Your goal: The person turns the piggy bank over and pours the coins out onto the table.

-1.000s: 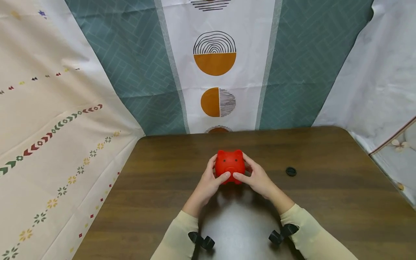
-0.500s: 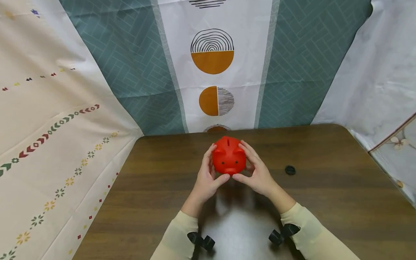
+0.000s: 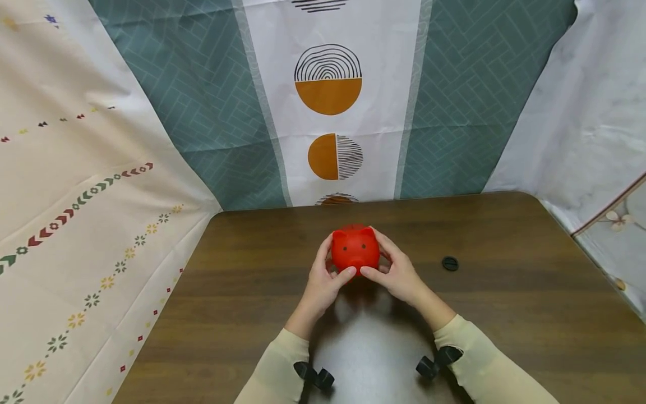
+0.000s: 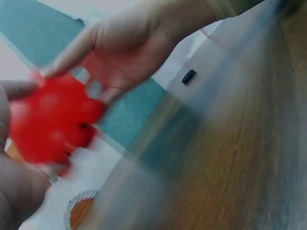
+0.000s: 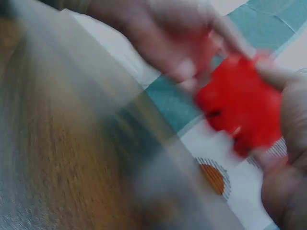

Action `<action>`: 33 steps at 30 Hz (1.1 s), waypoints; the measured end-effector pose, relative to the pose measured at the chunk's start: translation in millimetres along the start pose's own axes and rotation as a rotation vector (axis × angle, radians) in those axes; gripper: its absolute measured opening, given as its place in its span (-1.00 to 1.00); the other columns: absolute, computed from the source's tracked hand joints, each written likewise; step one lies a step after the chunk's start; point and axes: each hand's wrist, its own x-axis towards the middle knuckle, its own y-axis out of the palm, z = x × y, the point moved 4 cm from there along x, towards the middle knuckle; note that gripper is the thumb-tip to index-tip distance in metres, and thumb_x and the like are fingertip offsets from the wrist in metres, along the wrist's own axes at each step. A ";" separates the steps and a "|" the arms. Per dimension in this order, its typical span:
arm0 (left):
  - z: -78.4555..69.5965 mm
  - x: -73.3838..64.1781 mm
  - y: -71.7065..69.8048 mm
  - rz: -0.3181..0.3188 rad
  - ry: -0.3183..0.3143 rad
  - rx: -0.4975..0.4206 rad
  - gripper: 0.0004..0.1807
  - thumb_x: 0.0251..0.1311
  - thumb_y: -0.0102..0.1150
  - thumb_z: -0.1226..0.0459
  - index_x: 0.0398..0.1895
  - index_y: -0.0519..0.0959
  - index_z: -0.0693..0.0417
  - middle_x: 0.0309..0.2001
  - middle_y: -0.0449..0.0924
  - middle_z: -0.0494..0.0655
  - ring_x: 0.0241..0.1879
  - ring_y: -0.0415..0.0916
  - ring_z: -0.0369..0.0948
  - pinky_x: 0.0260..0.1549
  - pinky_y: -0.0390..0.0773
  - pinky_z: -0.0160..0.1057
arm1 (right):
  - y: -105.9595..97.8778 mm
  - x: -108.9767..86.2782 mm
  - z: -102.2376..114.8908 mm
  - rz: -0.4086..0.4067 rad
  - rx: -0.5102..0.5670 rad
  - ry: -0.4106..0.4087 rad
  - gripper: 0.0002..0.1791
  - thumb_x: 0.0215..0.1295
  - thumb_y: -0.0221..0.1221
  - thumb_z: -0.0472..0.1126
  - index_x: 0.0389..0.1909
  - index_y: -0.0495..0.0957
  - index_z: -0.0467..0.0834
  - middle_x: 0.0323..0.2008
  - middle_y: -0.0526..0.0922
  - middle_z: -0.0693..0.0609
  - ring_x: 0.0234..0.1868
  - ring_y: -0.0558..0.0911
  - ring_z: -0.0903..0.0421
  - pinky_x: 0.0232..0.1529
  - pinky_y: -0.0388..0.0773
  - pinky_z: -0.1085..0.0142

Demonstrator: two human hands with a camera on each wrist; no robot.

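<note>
A red piggy bank (image 3: 355, 251) is held between both hands over the wooden table, its face with two dark eyes toward me. My left hand (image 3: 323, 280) grips its left side, thumb at the lower front. On the other side my right hand (image 3: 396, 278) grips it the same way, the two thumbs close together below the snout. Both wrist views show the piggy bank (image 4: 55, 122) clear of the table, blurred. A dark hole shows on its underside in the right wrist view. To the right lies a round black plug (image 3: 450, 264) on the table.
The brown wooden table (image 3: 242, 314) has rounded far corners. Behind it hangs a teal and white patterned cloth (image 3: 323, 140), with pale cloths at the left and right. Black camera straps (image 3: 314, 375) circle the sleeves.
The piggy bank first tipped forward, bringing the coin slot on its back into view. Now it has tipped back and sits slightly lower, still in both hands. The black plug stayed put.
</note>
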 end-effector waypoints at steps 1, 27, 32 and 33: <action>-4.5 -0.3 -0.1 0.002 0.058 0.002 -0.10 0.14 0.33 0.26 0.48 0.04 -0.15 0.41 0.12 -0.14 0.29 0.25 -0.02 0.11 0.47 -0.13 | -0.5 0.9 -2.1 -0.009 0.005 -0.048 -0.08 0.12 0.35 -0.29 0.48 0.11 -0.08 0.41 0.20 -0.07 0.29 0.34 -0.16 0.00 0.57 0.08; -38.2 -2.9 4.1 -0.029 0.063 0.009 -0.15 0.17 0.27 0.38 0.47 0.05 0.11 0.39 0.17 0.03 0.23 0.32 0.04 0.08 0.49 -0.06 | -5.3 3.9 -12.8 -0.065 -0.076 -0.047 -0.12 0.15 0.36 -0.18 0.47 0.15 0.05 0.36 0.31 -0.01 0.21 0.44 -0.11 -0.13 0.63 0.12; -5.1 -0.9 1.1 -0.056 -0.174 0.071 -0.16 0.20 0.27 0.16 0.49 0.06 -0.08 0.32 0.28 -0.03 0.09 0.42 0.01 -0.05 0.58 -0.07 | 0.1 2.2 -32.8 -0.020 -0.090 0.163 -0.16 0.23 0.29 -0.02 0.48 0.11 0.09 0.19 0.51 -0.09 0.09 0.52 -0.11 -0.09 0.61 0.11; 0.9 0.0 0.6 -0.057 -0.183 0.071 -0.16 0.20 0.28 0.14 0.49 0.06 -0.11 0.33 0.27 -0.03 0.11 0.41 0.02 -0.03 0.57 -0.05 | 0.6 1.7 -33.5 -0.020 -0.089 0.165 -0.15 0.23 0.29 -0.02 0.49 0.09 0.06 0.20 0.51 -0.11 0.10 0.52 -0.12 -0.06 0.60 0.08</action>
